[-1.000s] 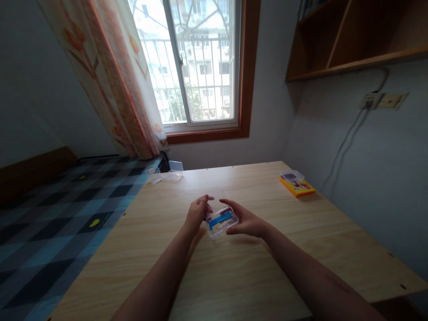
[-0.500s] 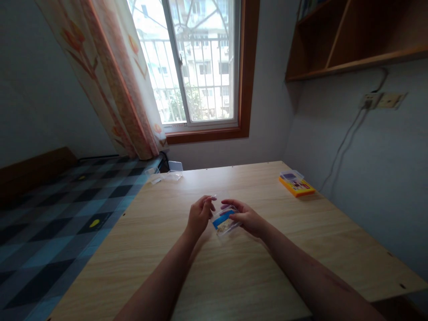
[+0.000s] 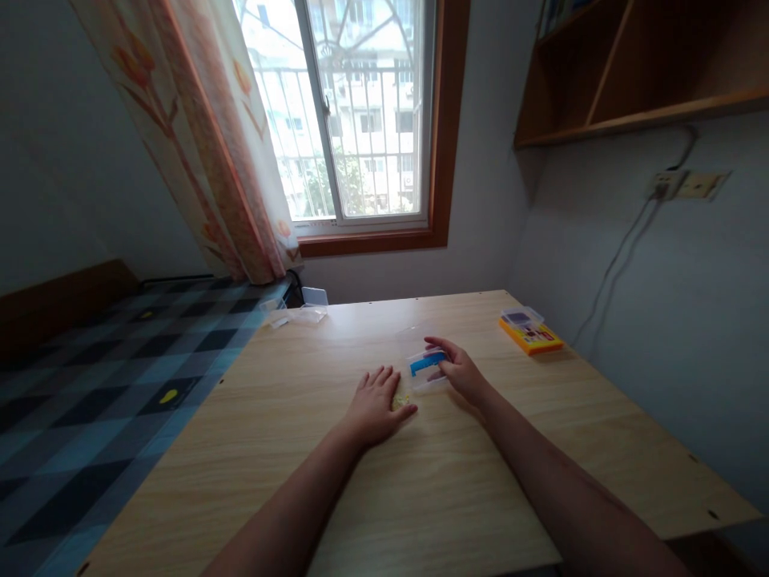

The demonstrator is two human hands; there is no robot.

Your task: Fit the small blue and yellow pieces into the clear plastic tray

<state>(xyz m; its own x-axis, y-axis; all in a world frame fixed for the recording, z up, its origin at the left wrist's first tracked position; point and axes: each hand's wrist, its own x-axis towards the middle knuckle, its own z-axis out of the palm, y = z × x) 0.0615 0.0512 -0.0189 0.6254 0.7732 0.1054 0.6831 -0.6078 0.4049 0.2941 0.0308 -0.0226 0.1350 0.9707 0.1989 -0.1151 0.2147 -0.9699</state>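
My left hand (image 3: 377, 405) lies flat on the wooden table with its fingers stretched out and its thumb apart. A small heap of pale yellow bits (image 3: 400, 400) sits in the crook between its thumb and forefinger; they are too small to name. Just to the right, my right hand (image 3: 461, 372) grips a clear plastic box (image 3: 428, 380) with a blue label, tilted over the table. No pale bits show in the box. The box's right end is hidden by my fingers.
On the wooden table (image 3: 270, 449), an orange-yellow box (image 3: 532, 336) with a clear lid on top stands at the back right. Clear plastic packaging (image 3: 308, 313) lies at the back left corner. A bed with a checked cover (image 3: 120, 385) adjoins the left edge.
The pale bits have gone from the box onto the table. My left hand has come down flat beside them, and my right hand has moved slightly right and away with the box.
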